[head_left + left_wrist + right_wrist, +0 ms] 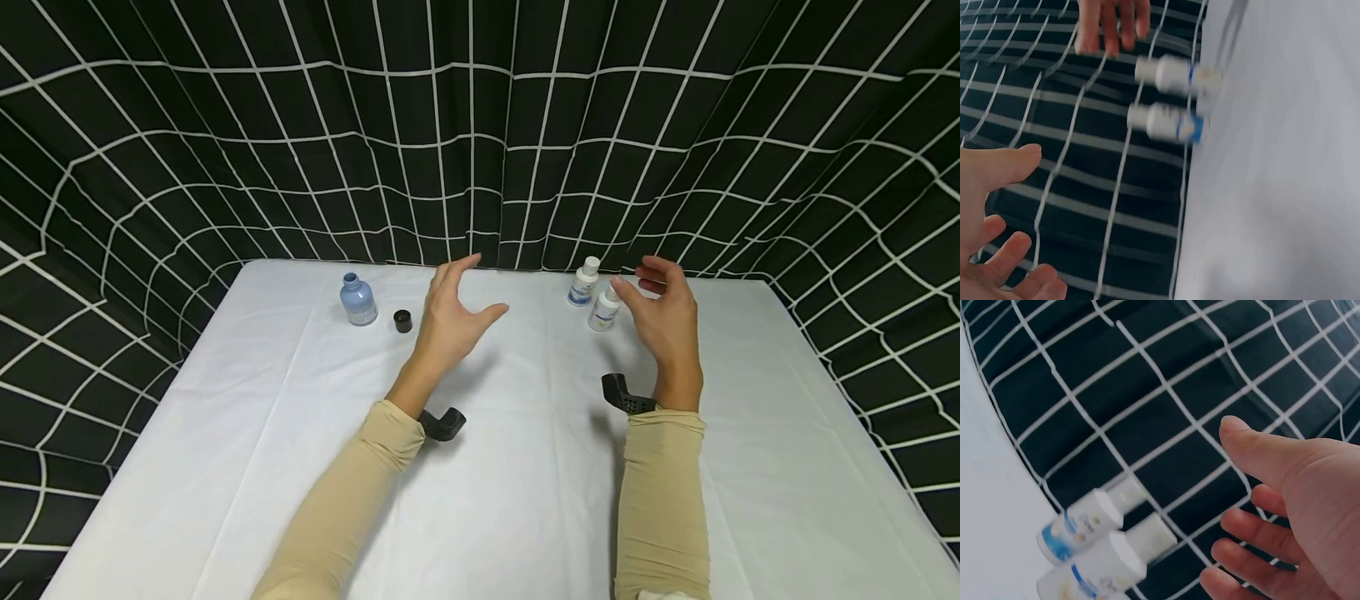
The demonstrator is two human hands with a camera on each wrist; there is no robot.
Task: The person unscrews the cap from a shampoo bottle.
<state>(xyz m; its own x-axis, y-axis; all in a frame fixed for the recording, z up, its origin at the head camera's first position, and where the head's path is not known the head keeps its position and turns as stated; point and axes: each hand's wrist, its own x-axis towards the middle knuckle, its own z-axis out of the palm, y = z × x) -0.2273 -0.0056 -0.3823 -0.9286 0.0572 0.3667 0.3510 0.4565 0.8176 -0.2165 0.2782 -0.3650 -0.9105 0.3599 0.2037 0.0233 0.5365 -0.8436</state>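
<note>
My left hand [452, 323] hovers over the white table, thumb and fingers spread apart with nothing between them. To its left lies a small black cap [402, 321], and past that stands an uncapped blue bottle [360, 303]. My right hand [666, 318] is raised just right of two small white bottles, its fingers loosely bent and holding nothing. The farther white bottle [582, 285] has a blue band at its base; the nearer white bottle [602, 313] is partly covered by my thumb in the head view. Right wrist view: a gap separates the hand [1297, 506] from both bottles.
A white cloth [510, 467] covers the table. Behind its far edge and along both sides hangs a black curtain [487, 167] with a white grid. Each wrist wears a black camera mount, one on the left [444, 423] and one on the right [626, 395].
</note>
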